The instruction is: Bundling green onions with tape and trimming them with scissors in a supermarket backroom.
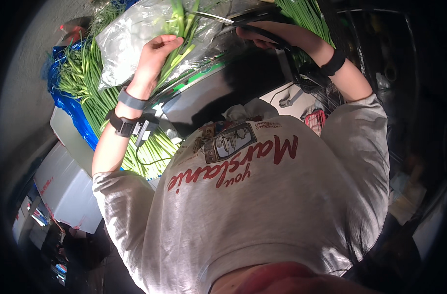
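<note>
My left hand [160,49] is closed around a small bunch of green stalks [176,58], with the thumb and fingers pinched near their middle. The stalks are pale green and their upper part runs out of the top of the view. At the upper middle, my right hand [259,34] grips a pair of scissors [218,18] with dark handles. Their metal blades point left, with the tips beside the held stalks; I cannot tell whether they touch. Under the stalks lies a crinkled clear plastic bag [123,44].
A large pile of long green stems [98,95] lies to the left on blue plastic sheeting [66,100]. Another green bunch [309,17] is at the upper right. A white box [71,188] stands at the left, and a red basket [315,120] sits right of my body.
</note>
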### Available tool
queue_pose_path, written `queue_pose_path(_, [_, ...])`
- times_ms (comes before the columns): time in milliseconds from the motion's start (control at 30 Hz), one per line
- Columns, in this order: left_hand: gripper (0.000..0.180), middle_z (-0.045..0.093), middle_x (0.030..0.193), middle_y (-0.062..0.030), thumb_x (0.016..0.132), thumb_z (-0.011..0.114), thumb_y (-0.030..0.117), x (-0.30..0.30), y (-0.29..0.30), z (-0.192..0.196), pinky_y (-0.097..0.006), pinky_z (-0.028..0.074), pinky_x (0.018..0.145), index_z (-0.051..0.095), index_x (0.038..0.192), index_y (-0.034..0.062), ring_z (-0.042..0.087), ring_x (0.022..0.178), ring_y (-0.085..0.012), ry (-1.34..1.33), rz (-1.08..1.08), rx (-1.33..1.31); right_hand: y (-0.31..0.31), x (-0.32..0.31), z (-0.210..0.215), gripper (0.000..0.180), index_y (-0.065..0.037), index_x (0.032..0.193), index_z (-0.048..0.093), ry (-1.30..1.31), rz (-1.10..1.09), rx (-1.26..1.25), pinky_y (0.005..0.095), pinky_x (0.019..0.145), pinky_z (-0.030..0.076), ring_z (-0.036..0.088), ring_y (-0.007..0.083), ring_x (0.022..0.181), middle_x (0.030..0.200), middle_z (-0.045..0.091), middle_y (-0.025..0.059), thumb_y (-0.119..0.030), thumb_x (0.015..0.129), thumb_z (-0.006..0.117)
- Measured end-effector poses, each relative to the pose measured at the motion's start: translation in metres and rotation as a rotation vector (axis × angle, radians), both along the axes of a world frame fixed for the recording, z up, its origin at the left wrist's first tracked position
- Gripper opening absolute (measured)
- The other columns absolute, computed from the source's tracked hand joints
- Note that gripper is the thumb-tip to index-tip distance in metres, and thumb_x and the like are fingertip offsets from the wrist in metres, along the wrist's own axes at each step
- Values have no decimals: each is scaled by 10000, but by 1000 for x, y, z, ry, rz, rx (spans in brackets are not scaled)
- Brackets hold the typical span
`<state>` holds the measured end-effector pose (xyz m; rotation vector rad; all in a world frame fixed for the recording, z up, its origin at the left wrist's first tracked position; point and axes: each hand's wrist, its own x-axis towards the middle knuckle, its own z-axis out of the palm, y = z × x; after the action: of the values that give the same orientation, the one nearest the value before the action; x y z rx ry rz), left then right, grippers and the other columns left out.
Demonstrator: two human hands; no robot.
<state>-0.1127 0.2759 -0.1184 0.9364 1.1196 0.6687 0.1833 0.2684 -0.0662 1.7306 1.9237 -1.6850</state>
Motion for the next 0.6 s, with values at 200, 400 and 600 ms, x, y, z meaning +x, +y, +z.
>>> queue_pose_path(200, [193,624,920,-57,830,585,40,-16,-6,-11,-207,445,792,556,1010,-23,584,863,-105,-72,17,60,-12,-21,20,671,-119,585,441,75,-57,-6,190,453,318,400,50,435,523,414,-34,-778,712,442])
queue_pose_path(400, [250,607,918,-36,801,601,0,-30,-4,-6,-198,442,784,542,1043,-20,573,829,-92,-166,-2,13,-10,-43,14,633,-128,631,464,61,-59,-55,189,455,316,404,44,459,540,403,-41,-752,735,449])
queue_pose_path(600, [321,604,871,-27,742,655,-33,-38,-4,-2,-220,458,789,542,1041,-10,586,808,-107,-131,-10,12,-6,-53,13,566,-111,777,566,52,-65,-18,186,466,299,394,27,494,560,414,-49,-673,777,494])
